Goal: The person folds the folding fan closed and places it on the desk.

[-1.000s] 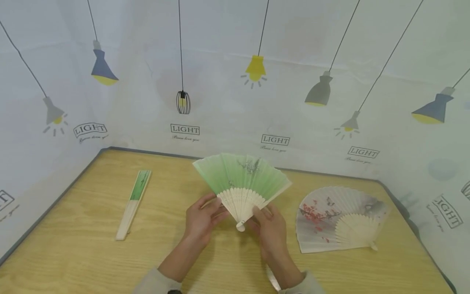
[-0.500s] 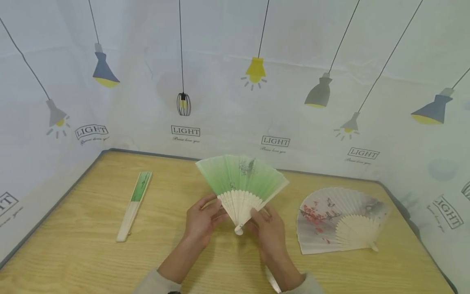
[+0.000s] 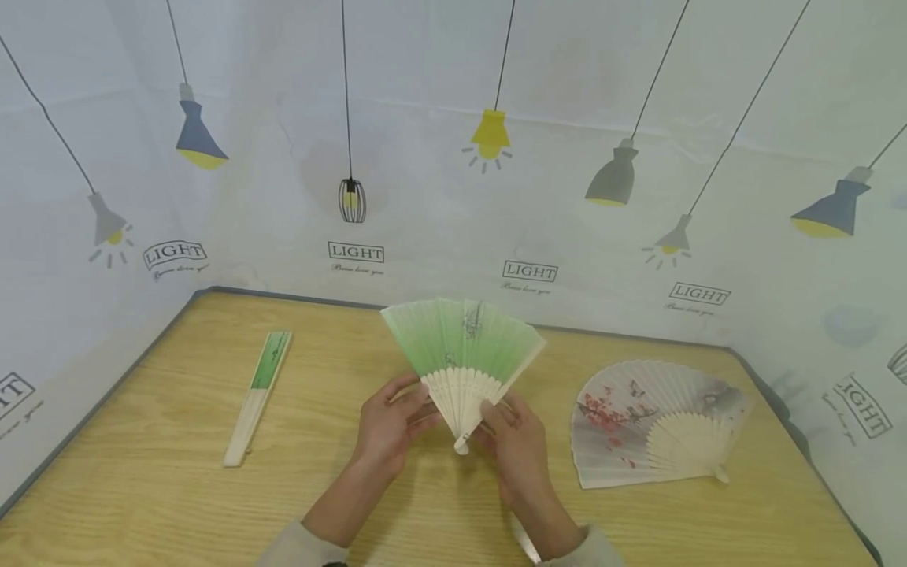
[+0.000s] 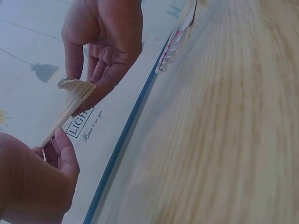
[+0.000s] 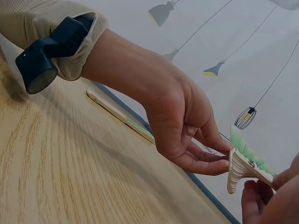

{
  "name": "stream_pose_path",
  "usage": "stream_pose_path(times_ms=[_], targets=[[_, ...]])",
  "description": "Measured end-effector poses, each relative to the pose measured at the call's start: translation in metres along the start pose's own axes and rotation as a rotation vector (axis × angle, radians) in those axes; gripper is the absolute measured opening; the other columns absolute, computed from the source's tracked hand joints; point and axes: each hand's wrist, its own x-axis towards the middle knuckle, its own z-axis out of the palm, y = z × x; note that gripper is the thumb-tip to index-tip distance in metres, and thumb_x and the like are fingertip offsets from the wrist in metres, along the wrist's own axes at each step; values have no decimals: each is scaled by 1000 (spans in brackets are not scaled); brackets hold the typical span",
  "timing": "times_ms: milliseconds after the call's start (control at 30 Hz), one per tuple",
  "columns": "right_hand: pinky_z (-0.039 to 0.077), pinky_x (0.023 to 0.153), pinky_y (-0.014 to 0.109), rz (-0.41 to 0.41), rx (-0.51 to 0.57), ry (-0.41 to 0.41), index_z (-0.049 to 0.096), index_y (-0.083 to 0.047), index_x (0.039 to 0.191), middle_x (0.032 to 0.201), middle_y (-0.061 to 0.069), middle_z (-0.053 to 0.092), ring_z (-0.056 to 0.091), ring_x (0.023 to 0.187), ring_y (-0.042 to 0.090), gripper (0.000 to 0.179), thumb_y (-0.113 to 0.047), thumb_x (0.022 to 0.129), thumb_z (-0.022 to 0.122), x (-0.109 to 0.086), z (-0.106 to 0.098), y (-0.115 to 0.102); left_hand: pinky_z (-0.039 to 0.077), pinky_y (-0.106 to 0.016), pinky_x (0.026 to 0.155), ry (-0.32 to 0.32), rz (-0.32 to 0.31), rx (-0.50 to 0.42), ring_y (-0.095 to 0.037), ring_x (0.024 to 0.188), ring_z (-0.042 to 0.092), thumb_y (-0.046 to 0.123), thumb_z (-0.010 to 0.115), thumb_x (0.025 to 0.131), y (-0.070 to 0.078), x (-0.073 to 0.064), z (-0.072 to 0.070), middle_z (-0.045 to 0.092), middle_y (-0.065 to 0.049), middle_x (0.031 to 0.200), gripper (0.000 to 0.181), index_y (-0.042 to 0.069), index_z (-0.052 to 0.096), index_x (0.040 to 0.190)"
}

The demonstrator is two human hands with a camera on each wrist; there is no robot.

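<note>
A green folding fan [image 3: 489, 335] with pale wooden ribs is spread partway above the table, its pivot end toward me. My left hand [image 3: 383, 429] pinches its left outer rib between thumb and fingers. On the opposite side my right hand [image 3: 522, 445] grips the right outer rib, thumb on the front face. In the right wrist view the fan's ribs [image 5: 243, 170] bunch in small folds between both hands. Seen from the left wrist, the ribs [image 4: 74, 95] appear nearly edge-on.
On the left of the wooden table [image 3: 177, 488] lies a folded fan [image 3: 258, 394] with a green panel. A grey fan [image 3: 609, 441] with red blossoms lies spread on the right. Behind the table hangs a white cloth [image 3: 425, 197] printed with lamps.
The green fan has narrowed: its right edge has swung left along with my right hand. My left hand stays nearly in place. The other two fans lie as before.
</note>
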Motion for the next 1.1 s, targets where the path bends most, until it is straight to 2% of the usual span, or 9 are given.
stream_pose_path(times_ms=[367,800,1100], targets=[[48,97,39,-7,13,-31,44,2,137,130,21,54,54,117,29,42,-8,98,53,0,-1,0,56,-41,83,-7,-10,29,-25,87,68,6,61,94,0,-1,2,70,-14,97,32,-3,54,124],[48,96,42,-45,-38,-53,49,2,133,126,18,58,57,114,27,39,-10,96,56,0,-2,1,56,-41,84,-28,-16,48,-26,89,68,6,59,94,1,-2,1,69,-15,100,31,-2,55,124],[48,96,41,-26,-44,-61,47,1,135,130,18,56,55,116,28,41,-10,97,55,0,-2,1,55,-43,86,-36,-17,53,-25,87,68,6,61,93,1,-2,1,69,-14,99,33,-3,54,125]])
